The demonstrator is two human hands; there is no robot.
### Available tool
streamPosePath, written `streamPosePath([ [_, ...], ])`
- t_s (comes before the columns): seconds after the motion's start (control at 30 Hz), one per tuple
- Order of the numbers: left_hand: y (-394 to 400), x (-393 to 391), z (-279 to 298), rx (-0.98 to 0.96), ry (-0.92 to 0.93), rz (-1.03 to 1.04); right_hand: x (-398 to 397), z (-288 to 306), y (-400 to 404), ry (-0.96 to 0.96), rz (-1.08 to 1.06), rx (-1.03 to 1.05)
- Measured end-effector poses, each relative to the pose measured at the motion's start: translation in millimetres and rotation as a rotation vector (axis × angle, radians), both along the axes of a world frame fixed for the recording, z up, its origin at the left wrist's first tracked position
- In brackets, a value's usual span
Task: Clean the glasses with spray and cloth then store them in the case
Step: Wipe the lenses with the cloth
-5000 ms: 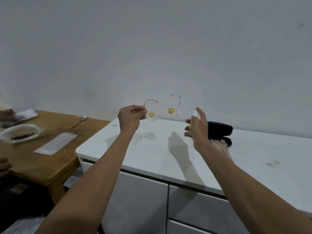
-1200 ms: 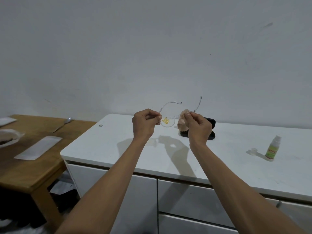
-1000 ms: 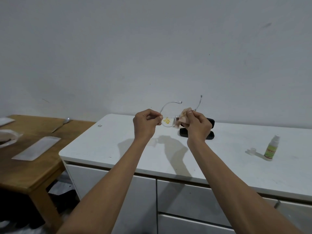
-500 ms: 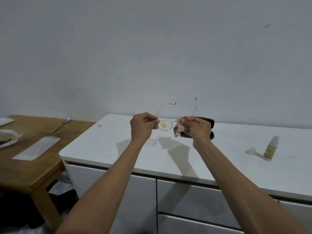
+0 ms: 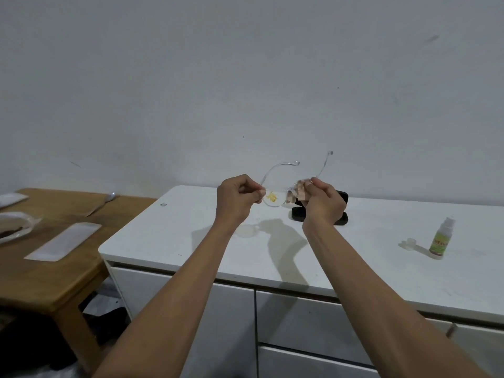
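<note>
I hold clear-framed glasses (image 5: 274, 199) up above the white cabinet top (image 5: 354, 249), temples pointing away from me. My left hand (image 5: 237, 197) pinches the frame's left end; a yellow smear sits on the left lens. My right hand (image 5: 323, 201) presses a small pinkish cloth (image 5: 297, 190) around the right lens, which it hides. The open black case (image 5: 341, 218) lies on the top behind my right hand, partly covered by it. A small spray bottle (image 5: 441, 240) with a green label stands at the right, its clear cap (image 5: 408, 243) beside it.
A wooden table (image 5: 54, 257) stands lower at the left with a spoon (image 5: 105, 201), a flat white packet (image 5: 64, 241) and a plastic-wrapped dish (image 5: 13, 226). White drawers run below the cabinet top. A plain wall rises behind.
Five seconds ago my right hand held the spray bottle; it now stands on the top and that hand holds the cloth. Over the last second the cloth rubs the right lens and the glasses tilt slightly.
</note>
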State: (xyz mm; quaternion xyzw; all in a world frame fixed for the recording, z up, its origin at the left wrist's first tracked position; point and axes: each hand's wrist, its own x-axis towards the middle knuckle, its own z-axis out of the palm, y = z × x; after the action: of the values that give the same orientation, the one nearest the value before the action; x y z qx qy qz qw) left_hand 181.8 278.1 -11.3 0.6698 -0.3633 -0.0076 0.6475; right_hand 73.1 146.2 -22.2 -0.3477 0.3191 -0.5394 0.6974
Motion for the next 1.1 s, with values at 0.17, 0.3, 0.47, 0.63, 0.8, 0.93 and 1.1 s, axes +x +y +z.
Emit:
streamPosePath([
  [0.17, -10, -3, 0, -0.041, 0.014, 0.030, 8, 3, 3, -0.015, 0.036, -0.019],
  [0.3, -9, -1, -5, -0.041, 0.034, 0.036, 0, -8, -6, 0.126, 0.144, -0.140],
  [0.47, -2, 4, -15, -0.019, 0.088, 0.035, -16, -14, -11, 0.285, 0.260, -0.262],
  [0.63, 7, 16, -19, 0.023, 0.124, 0.014, -35, -17, -19, 0.433, 0.454, -0.396],
  [0.8, 10, 14, -16, 0.083, 0.037, -0.032, -44, -14, -15, 0.412, 0.409, -0.399],
  [0.93, 6, 8, -9, 0.060, 0.001, -0.028, -29, -11, -7, 0.361, 0.134, -0.275],
  [1.1, -4, -4, -4, -0.001, -0.014, -0.002, -2, -6, 3, 0.085, -0.019, -0.073],
])
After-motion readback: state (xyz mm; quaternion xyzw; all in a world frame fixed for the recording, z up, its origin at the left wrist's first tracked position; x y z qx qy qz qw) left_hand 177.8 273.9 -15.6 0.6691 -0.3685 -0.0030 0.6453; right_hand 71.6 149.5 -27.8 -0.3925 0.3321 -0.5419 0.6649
